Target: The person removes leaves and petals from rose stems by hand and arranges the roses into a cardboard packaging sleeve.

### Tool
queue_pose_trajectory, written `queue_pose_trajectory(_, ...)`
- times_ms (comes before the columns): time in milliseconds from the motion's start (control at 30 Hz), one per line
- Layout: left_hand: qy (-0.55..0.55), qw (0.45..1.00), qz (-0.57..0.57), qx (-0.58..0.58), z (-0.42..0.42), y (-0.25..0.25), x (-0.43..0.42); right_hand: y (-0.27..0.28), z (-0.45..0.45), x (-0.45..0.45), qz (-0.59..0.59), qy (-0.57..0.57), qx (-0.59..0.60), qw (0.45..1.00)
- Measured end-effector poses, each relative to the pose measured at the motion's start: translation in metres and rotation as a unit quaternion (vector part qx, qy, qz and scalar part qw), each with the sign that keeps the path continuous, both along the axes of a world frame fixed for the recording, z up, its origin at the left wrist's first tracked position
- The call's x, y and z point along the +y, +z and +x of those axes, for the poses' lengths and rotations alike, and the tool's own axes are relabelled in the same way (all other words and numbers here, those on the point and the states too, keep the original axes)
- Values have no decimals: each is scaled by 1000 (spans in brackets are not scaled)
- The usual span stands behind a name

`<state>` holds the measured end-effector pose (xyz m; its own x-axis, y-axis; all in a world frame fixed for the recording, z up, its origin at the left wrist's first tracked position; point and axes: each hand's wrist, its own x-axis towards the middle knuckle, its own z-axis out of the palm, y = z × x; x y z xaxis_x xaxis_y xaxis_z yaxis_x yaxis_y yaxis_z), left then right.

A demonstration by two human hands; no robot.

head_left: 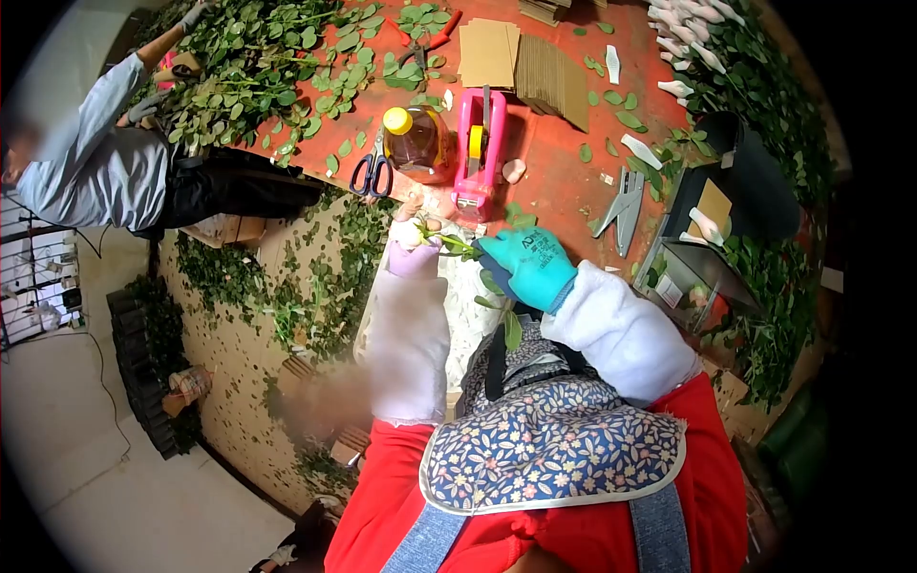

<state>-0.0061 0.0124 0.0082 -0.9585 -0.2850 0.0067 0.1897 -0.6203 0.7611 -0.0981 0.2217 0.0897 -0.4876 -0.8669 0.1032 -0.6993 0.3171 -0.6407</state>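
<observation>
My left hand (413, 256), in a pale lilac covering with bare fingertips showing, is closed around the head of a white rose (408, 234) at the table's near edge. The rose's green stem runs right into my right hand (537, 267), which wears a teal glove and is closed on it. Leaves hang below that glove. Just beyond my hands stand a pink tape dispenser (470, 181) and a bottle with a yellow cap (416, 143). Dark-handled scissors (373, 175) lie left of the bottle.
Cut leafy stems (239, 76) heap at the table's far left, near a co-worker (105, 177). Cardboard pieces (549, 81) lie at the back. A grey stapler (624, 212) rests on the right, beside a dark box (693, 253). Wrapped blooms (683, 33) line the right edge.
</observation>
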Motion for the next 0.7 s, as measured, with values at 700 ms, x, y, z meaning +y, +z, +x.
queue_pose_trajectory(700,23,991,133,-15,-3,18,14,2,-16,-12,7,16,-34,999)
